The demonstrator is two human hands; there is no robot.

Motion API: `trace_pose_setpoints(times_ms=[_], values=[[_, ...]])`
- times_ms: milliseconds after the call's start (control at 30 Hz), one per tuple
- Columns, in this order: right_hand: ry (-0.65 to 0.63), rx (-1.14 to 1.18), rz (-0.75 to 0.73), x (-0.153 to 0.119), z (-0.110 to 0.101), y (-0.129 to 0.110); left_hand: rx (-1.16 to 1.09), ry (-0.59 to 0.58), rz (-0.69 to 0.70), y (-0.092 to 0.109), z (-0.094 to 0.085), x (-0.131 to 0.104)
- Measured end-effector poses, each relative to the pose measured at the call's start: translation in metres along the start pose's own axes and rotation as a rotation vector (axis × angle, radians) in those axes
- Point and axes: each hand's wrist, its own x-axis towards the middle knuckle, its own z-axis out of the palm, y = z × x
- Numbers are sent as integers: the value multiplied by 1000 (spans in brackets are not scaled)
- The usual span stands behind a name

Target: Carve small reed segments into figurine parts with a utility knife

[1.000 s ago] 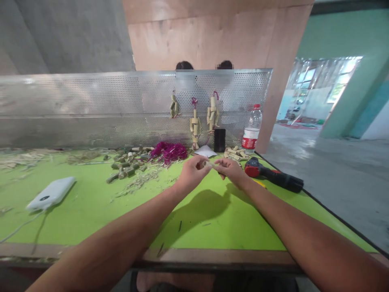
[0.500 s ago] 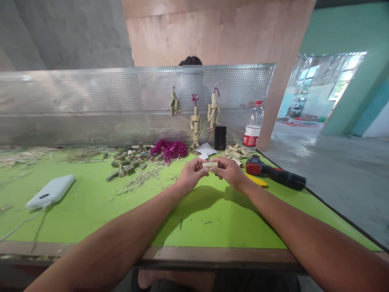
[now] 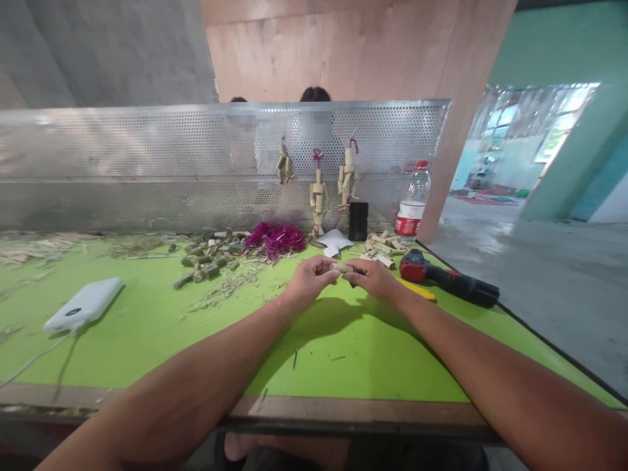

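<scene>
Between my two hands is a short pale piece of cut stick (image 3: 342, 267), held level above the green tabletop (image 3: 275, 366). My left hand (image 3: 311, 278) pinches its left end with thumb and fingers. At the other end, my right hand (image 3: 375, 280) has its fingers closed on it. Just beyond them lies a white star-like paper piece (image 3: 335, 241), with a pile of pale cut stick pieces (image 3: 381, 247) to its right. Jointed stick figures (image 3: 318, 199) hang or stand against the perforated metal screen (image 3: 196, 167).
Right of my hands lie a cordless power tool (image 3: 446, 278) and a yellow object (image 3: 417, 290). Behind them stand a bottle (image 3: 411, 209) and a black box-like object (image 3: 358, 220). Purple string (image 3: 275, 242), greenish stick pieces (image 3: 199, 265) and a white power bank (image 3: 86, 304) are leftward.
The stick piece has tilted slightly, its right end now a little lower, and my right fingers cover more of it. The view has shifted slightly; a second head shows behind the screen.
</scene>
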Motion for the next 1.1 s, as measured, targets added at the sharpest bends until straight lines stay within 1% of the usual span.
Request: trace_pose_setpoints(times_ms=[200, 267, 400, 467, 567, 600, 633, 700, 767, 800, 933, 1000, 1100], values=[[-94, 46, 17, -1, 1, 0, -186, -81, 8, -3, -1, 1], [-123, 98, 40, -2, 3, -2, -194, -98, 3, -3, -2, 1], [-148, 200, 101, -3, 9, -9, -169, -177, -23, -3, -1, 1], [-195, 282, 128, -4, 11, -11, -266, -155, -59, -3, 0, 2], [-264, 448, 195, -2, 8, -9, -467, -64, -120, -1, 0, 4], [-251, 509, 221, -2, 5, -8, -523, -55, -144, 0, -2, 5], [-208, 572, 243, -1, 3, -6, -572, -54, -170, 1, -3, 5], [-73, 688, 257, 1, -1, -2, -644, -82, -220, 3, -6, 5], [54, 764, 223, 3, -3, -1, -686, -119, -248, 5, -7, 4], [93, 778, 197, 4, -3, -1, -692, -148, -252, 5, -7, 3], [148, 724, 109, 6, 4, -4, -692, -263, -248, 3, -4, 0], [182, 696, 102, 6, 8, -7, -677, -303, -247, 1, -3, -1], [254, 713, 123, 6, 12, -13, -648, -360, -247, 0, -3, -2]])
